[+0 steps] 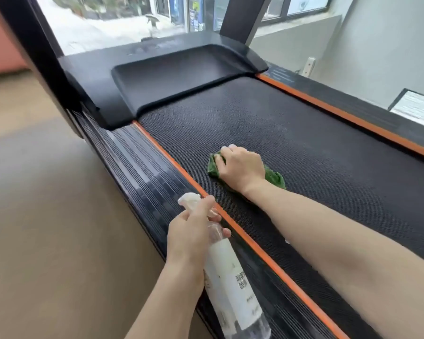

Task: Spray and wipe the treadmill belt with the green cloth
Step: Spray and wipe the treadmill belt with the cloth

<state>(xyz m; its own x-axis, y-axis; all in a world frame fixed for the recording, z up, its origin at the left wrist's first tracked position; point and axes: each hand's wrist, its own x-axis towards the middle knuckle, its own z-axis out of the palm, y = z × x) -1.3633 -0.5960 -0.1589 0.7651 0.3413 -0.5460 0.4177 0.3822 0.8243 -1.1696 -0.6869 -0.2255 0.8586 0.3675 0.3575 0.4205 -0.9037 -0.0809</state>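
I have one view only, from the camera on my head; it looks forward and down along the treadmill belt [291, 152], from the left side of the machine and close above it; my forearms reach in from the bottom edge; the wide lens bends the orange strip [250, 243] and side rail [142, 167] outward; the far end shows the black motor cover [176, 77], with a window [113, 23] beyond it.

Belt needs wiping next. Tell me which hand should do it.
Right. The right hand already presses the green cloth onto the belt; the left hand grips the spray bottle over the side rail.
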